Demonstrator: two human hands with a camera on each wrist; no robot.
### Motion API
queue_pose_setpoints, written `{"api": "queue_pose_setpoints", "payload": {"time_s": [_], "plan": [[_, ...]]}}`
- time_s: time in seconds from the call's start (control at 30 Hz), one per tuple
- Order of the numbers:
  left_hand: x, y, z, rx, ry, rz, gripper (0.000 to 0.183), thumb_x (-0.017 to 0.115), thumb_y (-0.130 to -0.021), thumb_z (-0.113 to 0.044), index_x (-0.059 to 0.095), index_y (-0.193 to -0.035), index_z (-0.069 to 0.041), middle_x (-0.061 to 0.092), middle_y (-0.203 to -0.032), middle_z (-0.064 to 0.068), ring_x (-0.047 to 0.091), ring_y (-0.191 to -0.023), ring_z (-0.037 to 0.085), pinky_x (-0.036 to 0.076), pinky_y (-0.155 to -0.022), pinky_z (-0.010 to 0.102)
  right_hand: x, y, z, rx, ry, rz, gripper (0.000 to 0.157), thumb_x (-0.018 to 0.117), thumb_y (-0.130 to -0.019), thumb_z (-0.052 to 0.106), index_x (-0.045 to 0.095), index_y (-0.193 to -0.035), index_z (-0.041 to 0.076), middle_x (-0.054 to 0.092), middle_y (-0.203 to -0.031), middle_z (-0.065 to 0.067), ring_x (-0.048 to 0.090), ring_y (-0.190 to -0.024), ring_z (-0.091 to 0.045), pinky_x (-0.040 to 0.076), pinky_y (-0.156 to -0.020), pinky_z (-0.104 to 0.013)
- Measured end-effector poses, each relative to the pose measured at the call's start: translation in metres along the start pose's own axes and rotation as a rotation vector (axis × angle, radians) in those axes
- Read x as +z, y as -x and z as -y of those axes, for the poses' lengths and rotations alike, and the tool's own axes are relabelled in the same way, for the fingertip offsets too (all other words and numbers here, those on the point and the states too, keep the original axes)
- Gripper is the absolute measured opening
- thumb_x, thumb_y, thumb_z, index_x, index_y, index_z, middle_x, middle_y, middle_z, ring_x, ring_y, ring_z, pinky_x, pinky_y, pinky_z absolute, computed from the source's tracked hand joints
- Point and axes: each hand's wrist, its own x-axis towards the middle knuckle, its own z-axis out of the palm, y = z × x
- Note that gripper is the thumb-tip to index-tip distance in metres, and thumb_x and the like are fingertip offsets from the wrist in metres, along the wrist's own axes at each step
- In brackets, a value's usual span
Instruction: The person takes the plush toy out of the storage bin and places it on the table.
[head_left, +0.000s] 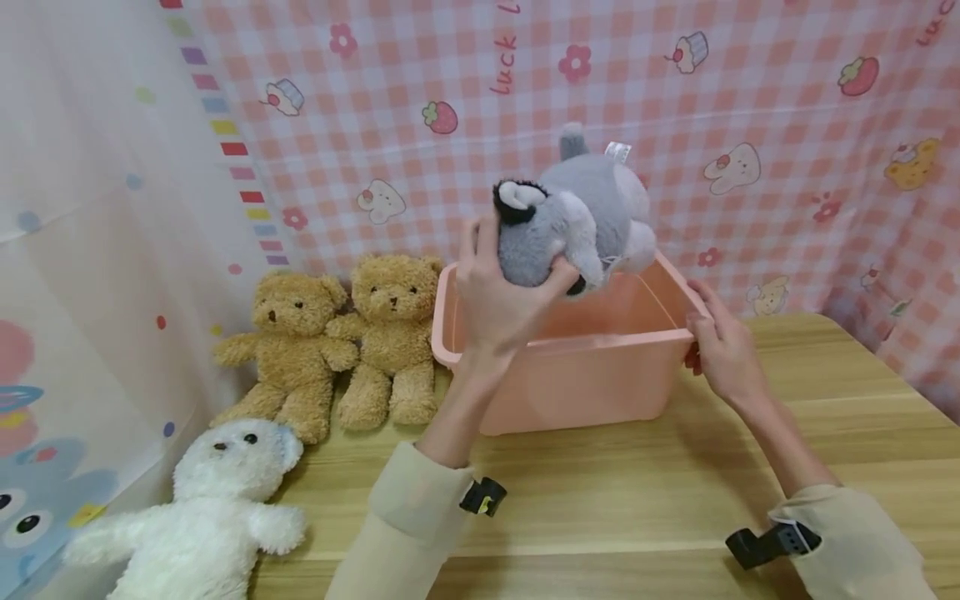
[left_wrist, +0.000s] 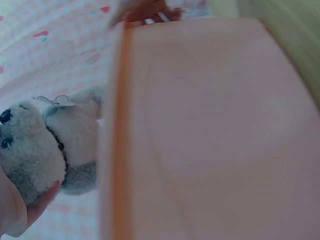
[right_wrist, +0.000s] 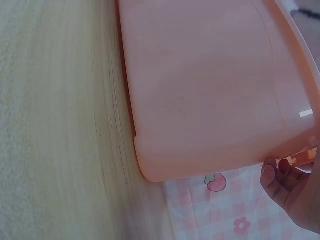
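Observation:
My left hand (head_left: pixel 501 292) grips a grey and white plush dog (head_left: pixel 592 204) by its head, above the pink plastic bin (head_left: pixel 592 379). In the left wrist view the plush dog (left_wrist: pixel 75 135) shows its dark eyes and a dark cord round its neck, and the bin's wall (left_wrist: pixel 220 125) fills much of the picture. At the bin's right end, my right hand (head_left: pixel 723 342) holds the rim, fingers curled under it. The right wrist view shows those fingers (right_wrist: pixel 280 180) at the rim beside the bin's side (right_wrist: pixel 200 90).
Two brown teddy bears (head_left: pixel 393 333) sit left of the bin against the checked cloth (head_left: pixel 480 50). Nearer, a white plush bear (head_left: pixel 202 525) leans at the left edge of the wooden table (head_left: pixel 600 500). A pale curtain (head_left: pixel 97 208) hangs along the left side.

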Motion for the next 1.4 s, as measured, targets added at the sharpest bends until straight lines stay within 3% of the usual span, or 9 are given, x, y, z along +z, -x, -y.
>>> {"api": "queue_pose_setpoints", "payload": {"time_s": [0.23, 0.33, 0.5, 0.6, 0.7, 1.0, 1.4], "plan": [[-0.029, -0.018, -0.012, 0.134, 0.091, -0.101, 0.06, 0.075, -0.076, -0.029, 0.061, -0.127, 0.0, 0.059, -0.111, 0.015, 0.061, -0.099, 0.024, 0.057, -0.083, 0.032, 0.001, 0.0, -0.002, -0.003, 0.001, 0.007, 0.054, 0.033, -0.105, 0.021, 0.034, -0.157, 0.008, 0.057, -0.068, -0.017, 0.053, -0.048, -0.018, 0.047, -0.042, -0.026], [-0.042, -0.027, -0.015, 0.225, 0.122, -0.149, 0.059, 0.073, -0.078, -0.026, 0.06, -0.128, 0.002, 0.061, -0.112, 0.017, 0.061, -0.099, 0.025, 0.057, -0.085, 0.035, 0.0, 0.0, -0.003, -0.003, 0.006, 0.013, 0.054, 0.032, -0.105, 0.021, 0.033, -0.157, 0.007, 0.057, -0.068, -0.018, 0.053, -0.049, -0.019, 0.047, -0.042, -0.026], [-0.068, -0.04, -0.021, 0.37, 0.108, -0.255, 0.059, 0.071, -0.075, -0.022, 0.061, -0.125, 0.006, 0.062, -0.111, 0.02, 0.06, -0.102, 0.025, 0.055, -0.088, 0.039, 0.0, -0.001, -0.003, 0.004, 0.003, 0.021, 0.054, 0.031, -0.105, 0.021, 0.032, -0.158, 0.008, 0.057, -0.068, -0.018, 0.054, -0.05, -0.02, 0.048, -0.043, -0.026], [-0.084, -0.047, -0.025, 0.405, 0.094, -0.31, 0.06, 0.069, -0.071, -0.022, 0.062, -0.123, 0.008, 0.061, -0.11, 0.018, 0.056, -0.103, 0.024, 0.051, -0.091, 0.039, -0.001, -0.001, -0.003, 0.006, 0.003, 0.019, 0.054, 0.031, -0.106, 0.022, 0.032, -0.158, 0.008, 0.057, -0.068, -0.018, 0.054, -0.05, -0.019, 0.048, -0.043, -0.026], [-0.099, -0.053, -0.03, 0.403, 0.075, -0.354, 0.061, 0.066, -0.068, -0.024, 0.062, -0.118, 0.011, 0.06, -0.109, 0.013, 0.053, -0.103, 0.023, 0.047, -0.093, 0.038, -0.001, -0.001, -0.003, 0.009, 0.005, 0.017, 0.054, 0.031, -0.106, 0.022, 0.032, -0.158, 0.007, 0.057, -0.068, -0.018, 0.053, -0.049, -0.017, 0.047, -0.043, -0.026], [-0.14, -0.062, -0.05, 0.387, -0.011, -0.371, 0.06, 0.062, -0.062, -0.027, 0.065, -0.11, 0.008, 0.056, -0.109, 0.005, 0.049, -0.107, 0.021, 0.043, -0.096, 0.035, -0.002, 0.0, -0.003, 0.011, -0.006, 0.013, 0.054, 0.031, -0.105, 0.021, 0.033, -0.157, 0.005, 0.057, -0.067, -0.018, 0.053, -0.049, -0.017, 0.047, -0.042, -0.025], [-0.186, -0.047, -0.067, 0.287, -0.207, -0.26, 0.061, 0.061, -0.061, -0.028, 0.069, -0.115, 0.001, 0.05, -0.114, 0.0, 0.048, -0.108, 0.014, 0.045, -0.09, 0.033, -0.001, -0.001, -0.001, -0.018, -0.001, 0.006, 0.053, 0.032, -0.104, 0.019, 0.035, -0.155, 0.003, 0.057, -0.065, -0.017, 0.053, -0.046, -0.018, 0.046, -0.041, -0.024]]}}
